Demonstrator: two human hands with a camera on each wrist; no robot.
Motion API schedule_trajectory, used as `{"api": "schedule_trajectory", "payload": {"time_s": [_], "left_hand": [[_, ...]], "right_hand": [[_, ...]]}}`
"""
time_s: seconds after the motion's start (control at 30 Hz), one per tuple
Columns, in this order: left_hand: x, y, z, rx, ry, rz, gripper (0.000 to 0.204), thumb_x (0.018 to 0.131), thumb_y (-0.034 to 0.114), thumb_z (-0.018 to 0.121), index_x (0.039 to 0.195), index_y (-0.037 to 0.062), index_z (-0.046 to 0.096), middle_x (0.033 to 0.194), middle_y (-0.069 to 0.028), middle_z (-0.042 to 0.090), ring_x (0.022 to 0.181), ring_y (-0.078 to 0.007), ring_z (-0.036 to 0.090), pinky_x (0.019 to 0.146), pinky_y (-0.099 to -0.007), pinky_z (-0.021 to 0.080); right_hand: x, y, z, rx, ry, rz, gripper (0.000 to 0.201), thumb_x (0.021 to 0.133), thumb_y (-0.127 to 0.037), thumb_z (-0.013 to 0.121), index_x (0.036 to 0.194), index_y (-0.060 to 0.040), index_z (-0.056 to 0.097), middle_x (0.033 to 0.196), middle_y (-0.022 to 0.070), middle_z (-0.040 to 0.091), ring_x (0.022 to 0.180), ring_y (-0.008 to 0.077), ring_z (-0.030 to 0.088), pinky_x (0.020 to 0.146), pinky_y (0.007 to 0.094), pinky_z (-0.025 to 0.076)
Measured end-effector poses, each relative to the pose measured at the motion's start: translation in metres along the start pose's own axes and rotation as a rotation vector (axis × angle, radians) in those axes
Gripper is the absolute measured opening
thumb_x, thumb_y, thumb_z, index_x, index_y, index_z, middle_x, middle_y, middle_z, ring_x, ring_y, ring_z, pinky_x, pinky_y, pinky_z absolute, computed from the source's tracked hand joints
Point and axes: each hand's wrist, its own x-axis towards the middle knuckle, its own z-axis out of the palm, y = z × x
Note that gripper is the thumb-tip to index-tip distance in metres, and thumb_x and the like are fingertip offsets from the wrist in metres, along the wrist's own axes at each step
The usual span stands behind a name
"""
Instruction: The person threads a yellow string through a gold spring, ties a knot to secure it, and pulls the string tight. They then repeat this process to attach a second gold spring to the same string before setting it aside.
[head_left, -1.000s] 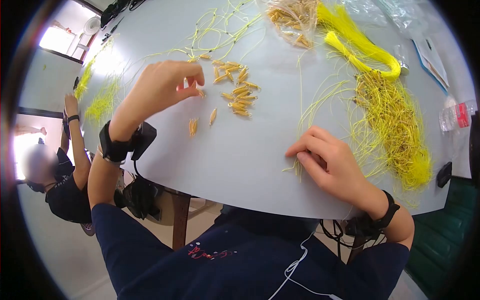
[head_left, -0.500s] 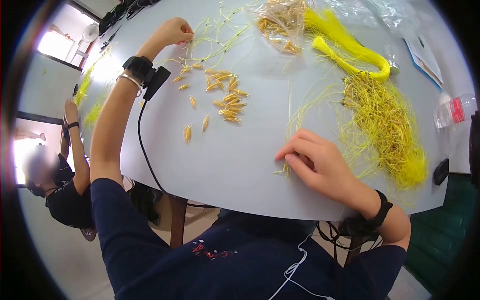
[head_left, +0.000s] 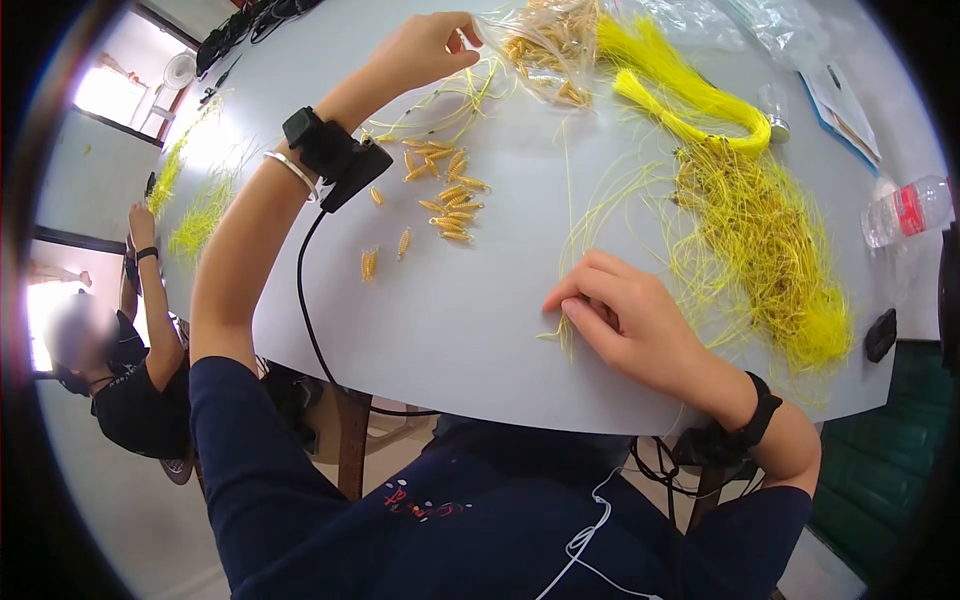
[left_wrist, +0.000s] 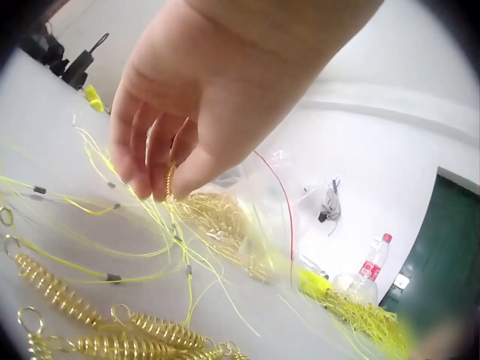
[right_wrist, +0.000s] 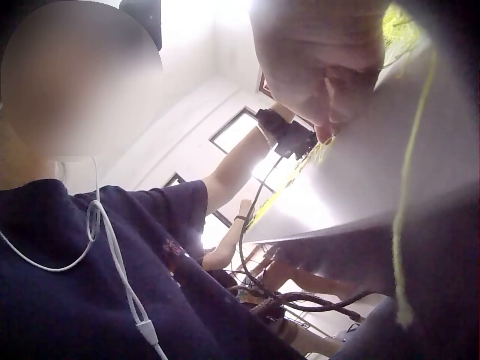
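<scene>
My left hand reaches to the far side of the table, beside a clear bag of gold springs. Between its thumb and fingers it pinches a small gold spring, over thin yellow lines with dark sleeves. Nearer to me, several gold springs lie in a loose group, with a few apart on the left. Low over the table's right half, my right hand has its thumb and forefinger together on yellow strands, whose ends stick out past the fingertips.
On the right lies a tangled heap of yellow lines and springs, below a bright yellow fibre hank. A plastic bottle, a clipboard and a black object sit along the right edge. Another person works at left.
My left hand has moved from the springs at the left to the far side, then rightward to the bag. Some springs now lie differently at the group's left. My right hand has stayed put.
</scene>
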Motion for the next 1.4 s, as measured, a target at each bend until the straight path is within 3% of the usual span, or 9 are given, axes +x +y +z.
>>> {"api": "schedule_trajectory", "payload": {"time_s": [0.23, 0.47, 0.57, 0.63, 0.87, 0.93, 1.07, 1.2, 1.4], "left_hand": [[-0.014, 0.040, -0.004, 0.283, -0.023, 0.044, 0.025, 0.073, 0.033, 0.063, 0.089, 0.0140, 0.064, 0.074, -0.0016, 0.063, 0.067, -0.0168, 0.059, 0.060, -0.0292, 0.046], [-0.012, 0.025, 0.004, 0.386, 0.084, -0.065, 0.029, 0.072, 0.033, 0.065, 0.087, 0.0087, 0.065, 0.073, -0.0051, 0.063, 0.067, -0.0173, 0.061, 0.060, -0.0283, 0.047], [-0.005, 0.016, 0.006, 0.258, 0.004, -0.054, 0.033, 0.072, 0.033, 0.065, 0.087, 0.0042, 0.065, 0.071, -0.0072, 0.063, 0.062, -0.0161, 0.060, 0.055, -0.0259, 0.047], [-0.001, 0.016, 0.007, -0.084, -0.175, -0.150, 0.034, 0.071, 0.034, 0.066, 0.085, 0.0030, 0.065, 0.071, -0.0061, 0.063, 0.058, -0.0131, 0.059, 0.052, -0.0223, 0.046], [-0.012, 0.020, -0.001, -0.320, -0.176, -0.213, 0.029, 0.076, 0.035, 0.061, 0.083, 0.0066, 0.064, 0.069, -0.0012, 0.059, 0.061, -0.0080, 0.054, 0.053, -0.0196, 0.043], [-0.023, 0.026, -0.012, -0.399, -0.205, -0.187, 0.026, 0.080, 0.034, 0.058, 0.080, 0.0076, 0.061, 0.065, 0.0011, 0.054, 0.061, -0.0060, 0.051, 0.054, -0.0197, 0.042], [-0.080, 0.025, -0.049, -0.701, -0.603, -0.012, 0.025, 0.081, 0.030, 0.060, 0.075, 0.0059, 0.058, 0.066, 0.0017, 0.053, 0.061, -0.0048, 0.051, 0.054, -0.0174, 0.041], [-0.123, 0.049, -0.052, -0.426, -0.392, -0.185, 0.019, 0.079, 0.023, 0.062, 0.079, 0.0045, 0.058, 0.066, 0.0016, 0.053, 0.061, -0.0051, 0.052, 0.054, -0.0185, 0.042], [-0.085, 0.045, -0.028, -0.152, -0.174, 0.083, 0.010, 0.081, 0.012, 0.057, 0.089, 0.0088, 0.060, 0.068, 0.0006, 0.055, 0.065, -0.0047, 0.054, 0.054, -0.0189, 0.042]], "right_hand": [[-0.001, 0.006, 0.004, 0.022, 0.042, -0.051, 0.009, 0.079, -0.002, 0.052, 0.083, -0.0034, 0.060, 0.074, 0.0055, 0.049, 0.056, 0.0134, 0.045, 0.052, 0.0246, 0.036], [-0.001, 0.007, 0.004, 0.017, 0.048, -0.068, 0.009, 0.079, -0.002, 0.052, 0.083, -0.0033, 0.060, 0.074, 0.0057, 0.049, 0.056, 0.0135, 0.045, 0.052, 0.0246, 0.036], [-0.001, 0.005, 0.003, 0.003, 0.036, -0.054, 0.009, 0.079, -0.001, 0.052, 0.083, -0.0035, 0.060, 0.075, 0.0062, 0.050, 0.058, 0.0150, 0.047, 0.054, 0.0252, 0.038], [-0.001, 0.005, 0.003, -0.015, 0.018, -0.070, 0.007, 0.079, -0.004, 0.051, 0.081, -0.0043, 0.057, 0.079, 0.0104, 0.053, 0.069, 0.0273, 0.055, 0.062, 0.0346, 0.044], [0.001, 0.007, 0.002, -0.015, 0.008, -0.098, 0.006, 0.079, -0.003, 0.051, 0.081, -0.0040, 0.057, 0.079, 0.0105, 0.053, 0.070, 0.0277, 0.055, 0.062, 0.0338, 0.044], [0.001, 0.008, 0.003, -0.014, 0.012, -0.101, 0.010, 0.078, 0.001, 0.052, 0.084, -0.0036, 0.059, 0.077, 0.0072, 0.053, 0.064, 0.0187, 0.052, 0.057, 0.0267, 0.040], [0.003, 0.006, -0.003, -0.005, -0.004, -0.087, 0.006, 0.078, -0.002, 0.051, 0.081, -0.0032, 0.057, 0.078, 0.0115, 0.054, 0.070, 0.0274, 0.056, 0.062, 0.0332, 0.044], [0.006, 0.007, -0.003, 0.034, -0.026, -0.049, 0.007, 0.078, -0.002, 0.051, 0.081, -0.0021, 0.058, 0.077, 0.0120, 0.055, 0.068, 0.0268, 0.056, 0.061, 0.0326, 0.044], [0.006, 0.010, -0.003, 0.055, -0.033, -0.056, 0.011, 0.078, 0.001, 0.052, 0.085, -0.0029, 0.060, 0.074, 0.0065, 0.053, 0.059, 0.0133, 0.049, 0.054, 0.0242, 0.038]]}}
